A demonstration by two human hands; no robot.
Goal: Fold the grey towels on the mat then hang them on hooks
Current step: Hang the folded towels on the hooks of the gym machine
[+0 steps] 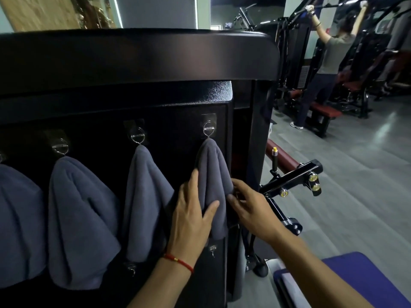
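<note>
Altogether four grey towels (142, 201) on hooks (209, 129)

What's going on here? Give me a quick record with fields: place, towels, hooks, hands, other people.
place: gym, black panel of a weight machine
towels: four grey towels hang in a row; rightmost towel is being handled
hooks: metal hook holds the rightmost towel; smaller hooks lower down are bare
left hand: flat on the towel's front, thumb across it
right hand: fingers at the towel's right edge
mat: purple mat at lower right
other people: one person at a machine behind
</note>
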